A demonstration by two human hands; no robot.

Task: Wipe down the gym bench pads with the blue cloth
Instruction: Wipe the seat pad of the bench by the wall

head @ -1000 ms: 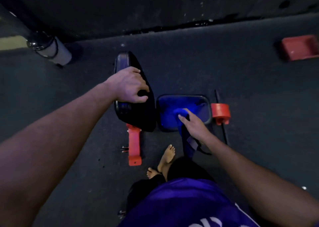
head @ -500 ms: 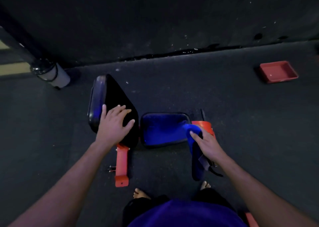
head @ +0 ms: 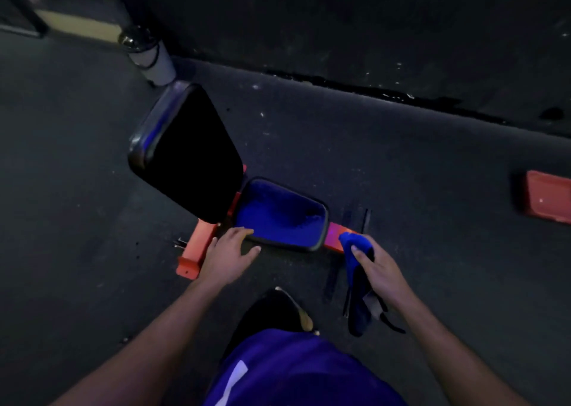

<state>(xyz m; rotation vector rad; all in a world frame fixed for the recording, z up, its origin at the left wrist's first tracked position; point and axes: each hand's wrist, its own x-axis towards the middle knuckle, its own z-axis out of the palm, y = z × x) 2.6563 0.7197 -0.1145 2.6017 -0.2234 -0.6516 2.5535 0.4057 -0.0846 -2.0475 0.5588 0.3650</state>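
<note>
cloth: blue cloth [head: 355, 269] in the right hand [head: 378, 271], bunched at the top, the rest hanging down toward the floor – off the pads, just right of the seat's near right corner, in front of the orange frame end
right hand: fingers and thumb curled round the cloth, grasping it; a dark strap dangles below the wrist
left hand: left hand [head: 227, 252] spread, fingers straight, holding nothing – fingertips at the near left edge of the seat pad; contact with the rim likely but hard to tell in this light
seat pad: seat pad [head: 281, 215] lies flat, top looks blue under the lighting, black rim
back pad: back pad [head: 188, 152] black, tilted up from the seat, leaning away to the left
frame: orange frame [head: 193, 251] on the floor under both pads, one bar end sticking out near the left hand
floor: dark rubber floor [head: 417, 189]; red tray [head: 548, 197] at far right, well apart from the bench
post: grey post [head: 151, 55] behind the back pad, blurred
</note>
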